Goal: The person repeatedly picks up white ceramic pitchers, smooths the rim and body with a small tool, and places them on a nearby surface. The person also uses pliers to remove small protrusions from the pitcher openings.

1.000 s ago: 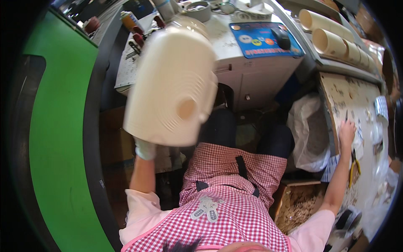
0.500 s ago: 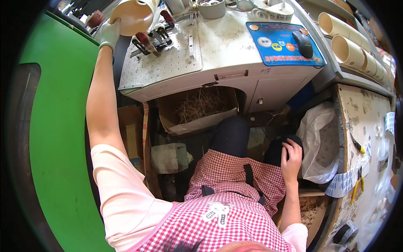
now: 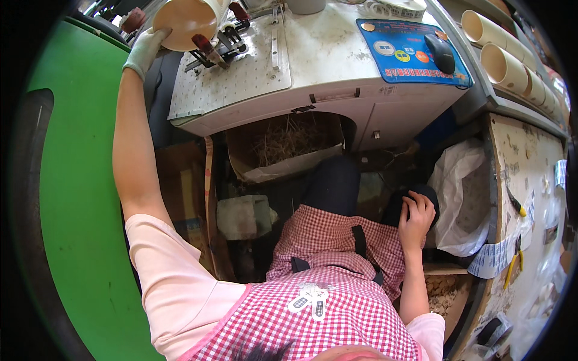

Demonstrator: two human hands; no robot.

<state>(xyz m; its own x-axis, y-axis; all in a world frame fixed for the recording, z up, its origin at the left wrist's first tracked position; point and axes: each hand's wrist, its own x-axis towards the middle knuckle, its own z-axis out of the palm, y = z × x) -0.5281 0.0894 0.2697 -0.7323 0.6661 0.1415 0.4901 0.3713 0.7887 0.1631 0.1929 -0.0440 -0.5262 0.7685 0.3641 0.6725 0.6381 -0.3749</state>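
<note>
Cream plastic cylinder (image 3: 188,25), hollow, wide open end toward the viewer: at the far left of the white desk (image 3: 328,45), partly cut off by the upper edge. Whether it rests on anything, cannot tell. Left grip (image 3: 146,53), in a whitish glove, arm stretched out: fingers pinching the cylinder's rim on its left side. Just beside the cylinder, red-handled metal clamps (image 3: 208,50), over a perforated pale metal plate (image 3: 241,81) lying on the desk. Farther right, flat blue mouse pad (image 3: 382,43) with printed discs; black computer mouse (image 3: 440,54) on it. Right grip (image 3: 417,218), bare: empty, fingers loosely spread and bent, resting on the right knee. Near it, crumpled white plastic bag (image 3: 460,207). Below the desk, cardboard box (image 3: 283,172) of straw-like strips. Right side: worn side desk (image 3: 521,135), yellow-handled pliers (image 3: 513,268) on it; cream tubes (image 3: 495,63) lying beyond.
</note>
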